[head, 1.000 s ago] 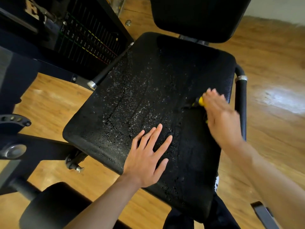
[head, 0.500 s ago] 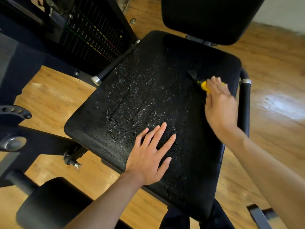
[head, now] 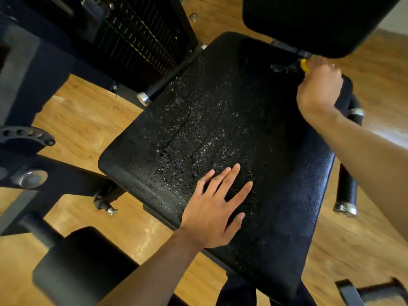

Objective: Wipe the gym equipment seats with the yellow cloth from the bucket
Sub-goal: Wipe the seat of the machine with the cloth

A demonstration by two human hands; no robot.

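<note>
Left hand (head: 212,208): fingers straight, spread, pressed flat on wet black seat (head: 198,129), holding nothing. Right hand (head: 318,87): fingers curled over yellow cloth (head: 304,65) at seat's far corner. Cloth mostly hidden beneath those fingers, a sliver showing beyond the fingertips, under backrest pad (head: 309,23).

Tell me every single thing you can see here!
seat: one, black, middle, dotted with water drops
back pad: one, black, top right, above the seat
cloth: one, yellow, far right corner of the seat, mostly hidden
weight stack: one, black with coloured marks, top left
handles: two, black with silver ends, one each side of the seat
round pad: one, black, bottom left
floor: one, brown wood, all around
left hand: one, flat on the seat's near part, fingers spread
right hand: one, holds the cloth at the seat's far right corner
</note>
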